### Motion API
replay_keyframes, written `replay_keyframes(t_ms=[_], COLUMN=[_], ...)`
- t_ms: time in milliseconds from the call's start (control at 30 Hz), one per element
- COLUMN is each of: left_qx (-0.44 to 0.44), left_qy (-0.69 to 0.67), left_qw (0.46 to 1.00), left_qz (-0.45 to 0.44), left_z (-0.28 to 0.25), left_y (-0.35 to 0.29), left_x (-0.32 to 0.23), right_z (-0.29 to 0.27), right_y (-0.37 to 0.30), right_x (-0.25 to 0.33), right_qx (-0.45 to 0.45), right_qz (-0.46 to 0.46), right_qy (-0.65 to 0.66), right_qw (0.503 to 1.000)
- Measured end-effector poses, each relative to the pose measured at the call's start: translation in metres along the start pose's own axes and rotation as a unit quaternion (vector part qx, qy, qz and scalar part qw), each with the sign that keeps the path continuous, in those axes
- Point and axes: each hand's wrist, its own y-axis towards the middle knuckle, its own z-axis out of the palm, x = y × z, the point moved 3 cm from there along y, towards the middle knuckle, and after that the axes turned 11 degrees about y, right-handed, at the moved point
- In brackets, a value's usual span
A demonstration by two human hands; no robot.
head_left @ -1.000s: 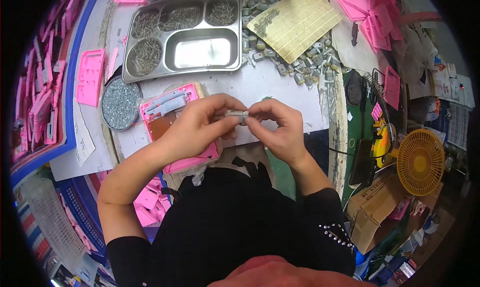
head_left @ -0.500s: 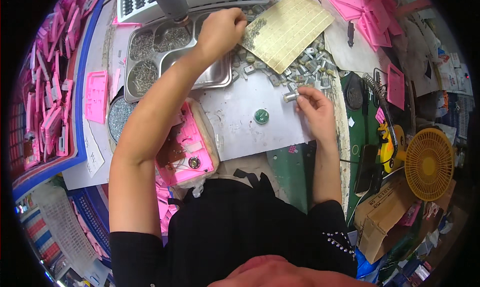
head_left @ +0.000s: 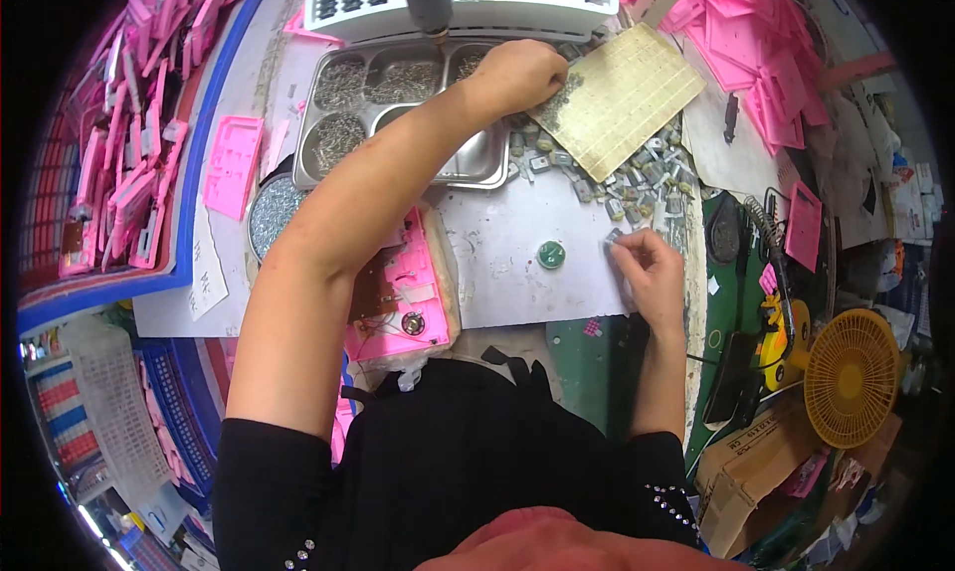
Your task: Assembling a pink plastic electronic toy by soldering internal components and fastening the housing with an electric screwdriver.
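— Hands first: what are they doing?

— I'm seeing the left hand reaching far forward, fingers curled down onto the small parts at the edge of the perforated board, beside the steel tray. The right hand is pinching a small grey metal part over the white sheet on the worktop.

— Which step, then?

— Fetching pieces, I'm judging. The next move is calling for bringing both hands together near the green disc.
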Motion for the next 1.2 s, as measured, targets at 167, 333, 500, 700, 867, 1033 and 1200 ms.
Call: replay_keyframes(t_ms=[167,333,500,700,867,1033,1200], left_qx=[0.014,-0.078,-0.104,0.079,0.03,0.032,0.055], left_qy=[0.007,-0.054,-0.216,-0.355,-0.387,-0.513,-0.515], left_qw=[1.0,0.993,0.97,0.896,0.862,0.758,0.758], left_qz=[-0.022,-0.073,0.029,-0.255,-0.327,-0.401,-0.396], left_z=[0.002,-0.025,-0.105,-0.165,-0.149,-0.138,-0.131], left_y=[0.006,-0.018,-0.12,-0.281,-0.336,-0.348,-0.344], left_x=[0.004,-0.003,-0.05,-0.071,-0.077,-0.088,-0.099], right_z=[0.002,-0.001,-0.005,0.035,0.037,0.045,0.061], right_y=[-0.004,-0.01,-0.029,-0.016,-0.004,0.002,0.005], right_x=[-0.004,-0.005,0.005,0.029,0.036,0.046,0.052], right_qx=[0.055,0.05,0.063,0.149,0.177,0.196,0.194], right_qz=[0.006,0.011,0.041,0.002,-0.001,-0.016,-0.186], right_qy=[-0.094,-0.057,0.087,0.029,-0.029,-0.123,-0.249], right_qw=[0.994,0.997,0.993,0.988,0.984,0.973,0.93])
